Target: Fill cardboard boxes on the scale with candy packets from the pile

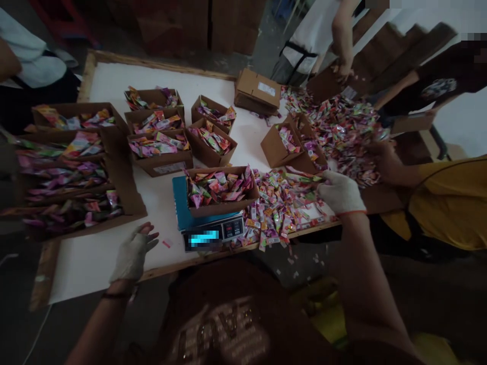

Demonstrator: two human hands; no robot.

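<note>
My left hand (131, 252), in a pale glove with bare fingertips, hovers over the white tabletop with its fingers apart and nothing in it. My right hand (340, 191), also gloved, is at the loose pile of small wrapped candy packets (272, 205). Its fingers are closed around a few colourful candy packets (302, 175) that stick out to the left. Between my hands, an open cardboard box (223, 205) full of packets sits on a blue-topped digital scale (182, 210) with a lit display.
Filled cardboard boxes (131, 197) crowd the left; more filled boxes (163, 166) stand mid-table. Flattened cartons (253, 94) lie at the back. A larger packet heap (342, 126) covers the right, where a co-worker's hand (384, 154) reaches in. Another person holds a box (323, 86) above it.
</note>
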